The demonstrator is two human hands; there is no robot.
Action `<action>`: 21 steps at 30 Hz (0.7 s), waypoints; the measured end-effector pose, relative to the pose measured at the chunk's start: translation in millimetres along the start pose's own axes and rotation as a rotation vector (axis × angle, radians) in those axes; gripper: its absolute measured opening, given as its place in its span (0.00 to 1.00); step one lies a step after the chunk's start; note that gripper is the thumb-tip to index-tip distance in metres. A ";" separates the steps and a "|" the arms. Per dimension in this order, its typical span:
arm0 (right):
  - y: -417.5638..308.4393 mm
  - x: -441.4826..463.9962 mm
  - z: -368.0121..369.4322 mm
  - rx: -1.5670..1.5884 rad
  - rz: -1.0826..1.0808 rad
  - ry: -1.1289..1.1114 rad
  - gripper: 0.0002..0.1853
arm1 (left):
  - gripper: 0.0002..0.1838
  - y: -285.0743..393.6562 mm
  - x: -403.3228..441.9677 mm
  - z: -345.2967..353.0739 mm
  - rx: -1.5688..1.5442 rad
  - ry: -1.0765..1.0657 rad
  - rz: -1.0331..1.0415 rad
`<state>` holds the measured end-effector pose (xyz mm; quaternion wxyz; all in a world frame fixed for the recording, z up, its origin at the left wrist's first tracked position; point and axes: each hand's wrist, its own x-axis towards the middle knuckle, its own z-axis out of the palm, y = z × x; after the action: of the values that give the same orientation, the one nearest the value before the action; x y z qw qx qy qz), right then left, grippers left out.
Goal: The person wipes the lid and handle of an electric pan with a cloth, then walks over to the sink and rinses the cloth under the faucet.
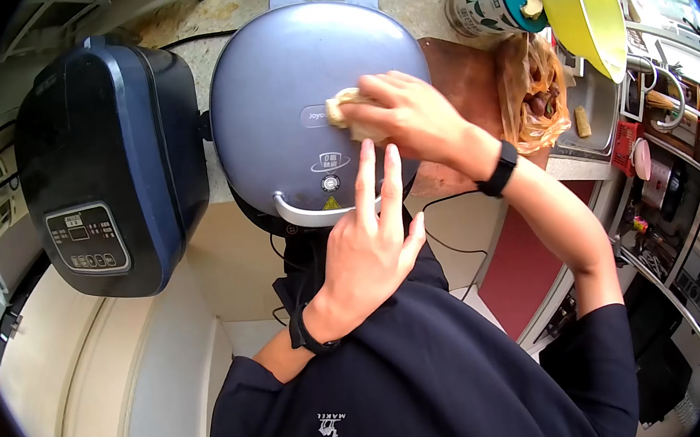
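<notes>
A large rounded grey-blue lid of a Joyoung electric griddle [266, 74] lies closed in front of me, with a white handle [316, 217] along its near edge. My right hand [412, 118] is closed round a crumpled beige cloth [345, 108], pressed to the lid beside the brand label. Below it, my left hand [368, 255] has two fingers stretched out and spread towards the lid, close to the cloth and over the handle. Nothing shows in the left hand. Its remaining fingers are partly folded or hidden.
A dark kitchen appliance with a button panel [86, 238] stands at the left. To the right are a brown board [459, 79], an orange plastic bag [532, 127] with dark round things inside, a teal-lidded canister [486, 8], a yellow-green basin [580, 15] and a sink [598, 98].
</notes>
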<state>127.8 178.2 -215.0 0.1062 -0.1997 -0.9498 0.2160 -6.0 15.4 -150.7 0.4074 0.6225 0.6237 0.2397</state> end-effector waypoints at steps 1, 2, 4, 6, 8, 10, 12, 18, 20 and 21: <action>1.9 -7.6 -5.9 0.015 0.017 -0.026 0.19 | 0.48 -0.1 -0.3 -1.2 -0.004 -0.015 0.000; 2.2 -9.2 -8.8 0.006 0.017 -0.038 0.18 | 0.48 -0.3 0.6 -2.1 -0.005 -0.028 -0.001; 0.3 7.2 -3.2 -0.023 -0.015 -0.039 0.18 | 0.48 -2.9 1.8 -0.4 0.014 0.011 0.031; -8.5 28.1 7.1 -0.015 -0.026 -0.046 0.18 | 0.48 -5.7 1.0 0.4 0.010 0.089 0.020; -17.0 32.7 7.1 0.040 0.001 -0.033 0.19 | 0.47 -7.4 -0.6 -2.8 0.000 0.119 0.017; -13.0 19.6 1.9 0.021 0.055 0.006 0.22 | 0.47 -9.1 1.5 -9.8 -0.026 0.031 0.021; -5.5 -2.1 -7.4 -0.052 0.216 0.020 0.26 | 0.46 -9.9 5.2 -12.5 -0.025 -0.014 0.046; -25.6 28.5 7.3 0.029 0.163 -0.019 0.23 | 0.45 -14.4 6.3 -16.2 -0.015 0.111 0.081; -28.5 25.5 1.5 0.018 0.167 -0.035 0.23 | 0.45 -18.6 6.1 -26.3 -0.045 0.051 0.053; -26.1 14.8 -4.0 0.018 0.159 -0.024 0.24 | 0.44 -19.6 6.8 -27.3 -0.046 0.031 0.062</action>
<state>107.0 164.4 -197.9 0.0790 -0.2711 -0.9301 0.2349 -38.7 25.5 -152.8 0.4042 0.6280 0.6049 0.2761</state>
